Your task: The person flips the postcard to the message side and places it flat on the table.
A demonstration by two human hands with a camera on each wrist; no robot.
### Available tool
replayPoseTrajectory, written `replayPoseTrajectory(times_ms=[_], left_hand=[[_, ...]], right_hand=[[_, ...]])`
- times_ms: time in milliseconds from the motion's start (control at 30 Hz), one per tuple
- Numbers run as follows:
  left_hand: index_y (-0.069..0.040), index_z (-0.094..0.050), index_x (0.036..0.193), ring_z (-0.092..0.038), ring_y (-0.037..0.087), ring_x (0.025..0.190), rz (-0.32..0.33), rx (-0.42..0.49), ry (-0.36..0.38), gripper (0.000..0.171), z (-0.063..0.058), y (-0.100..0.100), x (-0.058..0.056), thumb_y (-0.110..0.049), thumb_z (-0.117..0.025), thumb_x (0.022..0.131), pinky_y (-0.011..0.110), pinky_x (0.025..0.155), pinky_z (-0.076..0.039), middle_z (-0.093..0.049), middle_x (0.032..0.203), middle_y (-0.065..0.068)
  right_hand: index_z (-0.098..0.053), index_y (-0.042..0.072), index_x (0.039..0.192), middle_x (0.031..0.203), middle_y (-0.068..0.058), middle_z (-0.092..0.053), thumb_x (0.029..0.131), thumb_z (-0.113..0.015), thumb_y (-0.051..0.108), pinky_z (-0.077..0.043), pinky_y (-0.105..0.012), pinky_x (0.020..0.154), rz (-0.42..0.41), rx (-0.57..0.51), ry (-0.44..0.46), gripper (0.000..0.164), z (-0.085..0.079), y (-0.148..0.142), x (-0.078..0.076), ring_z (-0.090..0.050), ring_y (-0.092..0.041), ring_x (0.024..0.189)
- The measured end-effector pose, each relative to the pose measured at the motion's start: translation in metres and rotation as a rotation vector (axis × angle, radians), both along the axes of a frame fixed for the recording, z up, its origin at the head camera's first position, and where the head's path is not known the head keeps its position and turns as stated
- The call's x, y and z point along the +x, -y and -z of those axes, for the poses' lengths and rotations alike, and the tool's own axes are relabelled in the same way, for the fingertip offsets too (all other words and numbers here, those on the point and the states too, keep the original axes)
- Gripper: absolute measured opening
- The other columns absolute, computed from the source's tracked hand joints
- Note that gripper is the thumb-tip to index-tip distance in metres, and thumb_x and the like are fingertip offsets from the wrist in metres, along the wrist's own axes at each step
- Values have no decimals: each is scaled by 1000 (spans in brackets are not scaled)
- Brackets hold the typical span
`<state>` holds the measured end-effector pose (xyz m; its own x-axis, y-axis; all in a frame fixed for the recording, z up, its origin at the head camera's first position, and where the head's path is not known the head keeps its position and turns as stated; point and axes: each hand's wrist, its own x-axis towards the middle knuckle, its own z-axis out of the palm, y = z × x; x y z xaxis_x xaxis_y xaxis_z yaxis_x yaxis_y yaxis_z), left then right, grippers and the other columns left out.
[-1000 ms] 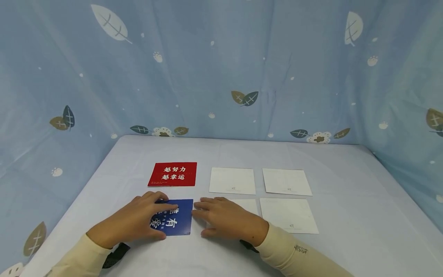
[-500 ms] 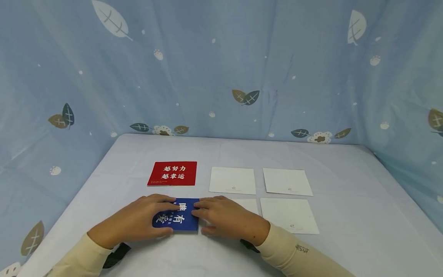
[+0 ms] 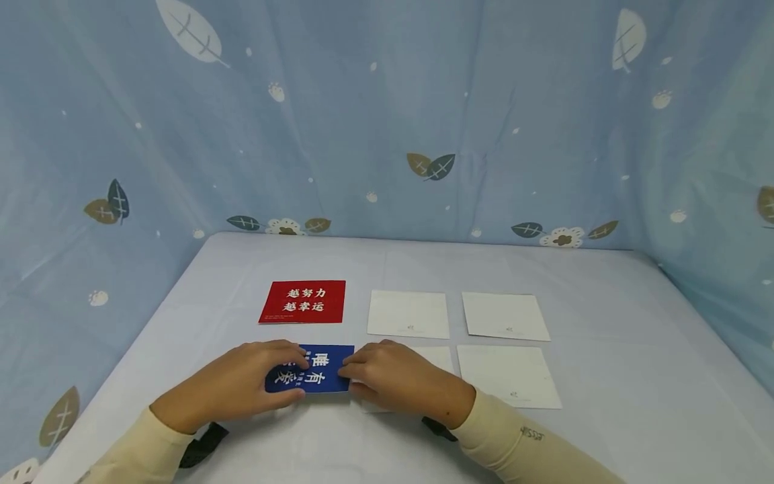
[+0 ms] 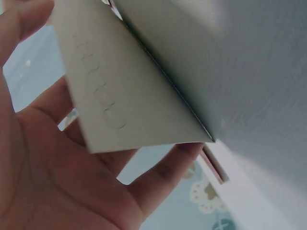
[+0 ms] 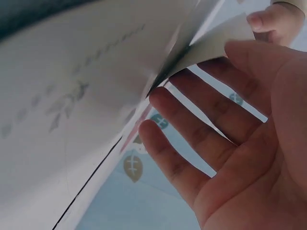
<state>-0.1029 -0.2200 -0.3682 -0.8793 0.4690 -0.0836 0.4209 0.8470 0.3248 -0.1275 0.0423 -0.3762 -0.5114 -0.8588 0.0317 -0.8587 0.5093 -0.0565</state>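
Observation:
A blue card (image 3: 323, 366) with white characters stands tilted between the two hands, its pale underside (image 4: 120, 96) showing in the left wrist view. My left hand (image 3: 238, 376) holds its left end, thumb at the near edge and fingers at the far side. At the right end, my right hand (image 3: 399, 380) pinches the card, fingertips on the printed face and thumb at the near edge. One long edge of the card meets the white cloth. A white card (image 3: 440, 356) lies partly hidden beneath the right hand.
A red card (image 3: 304, 302) with white characters lies behind the left hand. Other white cards (image 3: 408, 314) lie behind and right of the right hand, including one at the near right (image 3: 509, 376). A blue leaf-patterned curtain (image 3: 338, 121) surrounds the white-covered table (image 3: 611, 323).
The blue card has slid slightly right and tilted up, looking narrower from the head view. The left hand has shifted a little right; the right fingers have come onto the card's right end.

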Motion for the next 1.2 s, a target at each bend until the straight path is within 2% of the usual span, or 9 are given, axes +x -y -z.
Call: replayPoseTrajectory(times_ms=[100, 233, 367, 533, 767, 933, 1200], left_hand=[[-31, -72, 107, -66, 18, 108, 0, 13, -24, 33, -1, 1, -1, -53, -76, 82, 44, 89, -59, -70, 118, -7], [-32, -71, 105, -65, 13, 102, -12, 5, -50, 32, -3, 4, -1, -52, -78, 81, 41, 86, -60, -70, 113, -8], [-33, -72, 105, -64, 14, 102, -22, 0, -59, 37, -9, 9, -2, -52, -83, 75, 44, 87, -60, -70, 112, -9], [-32, -72, 101, -65, 17, 103, -35, -13, -60, 35, -14, 15, -4, -39, -89, 71, 46, 87, -59, -68, 109, -8], [-34, -68, 92, -64, 17, 103, -54, -17, -38, 29, -15, 22, -7, -26, -87, 72, 52, 93, -56, -70, 110, -9], [-32, -68, 91, -62, 12, 95, -55, 10, -33, 26, -16, 25, -7, -22, -85, 74, 48, 91, -57, -70, 102, -13], [-32, -69, 87, -61, 9, 90, -65, 23, -71, 21, -17, 27, -8, -21, -83, 76, 48, 89, -57, -71, 96, -14]], right_hand=[[-70, 20, 125, 118, 8, -73, 97, -67, 26, -53, -28, 100, 5, -17, -15, 29, -2, -1, 1, -68, -7, 112], [-70, 20, 123, 114, 8, -75, 97, -67, 24, -54, -26, 97, 5, -40, -43, 26, -4, -2, 2, -70, -7, 106], [-70, 20, 122, 111, 9, -75, 96, -68, 23, -54, -24, 94, 3, -56, -63, 25, -4, -3, 2, -71, -6, 102], [-70, 20, 120, 109, 9, -76, 96, -68, 22, -55, -24, 92, 17, -66, -53, 25, -2, -3, 1, -71, -6, 98], [-71, 19, 117, 106, 8, -76, 97, -67, 21, -55, -23, 89, 20, -87, -49, 21, 3, -3, 0, -71, -6, 94], [-71, 19, 119, 106, 8, -76, 97, -67, 22, -55, -22, 90, 26, -99, -54, 22, 3, -2, 0, -71, -6, 95], [-69, 19, 120, 108, 8, -76, 96, -68, 21, -55, -21, 90, 41, -129, -50, 24, 2, -2, -1, -72, -5, 95]])
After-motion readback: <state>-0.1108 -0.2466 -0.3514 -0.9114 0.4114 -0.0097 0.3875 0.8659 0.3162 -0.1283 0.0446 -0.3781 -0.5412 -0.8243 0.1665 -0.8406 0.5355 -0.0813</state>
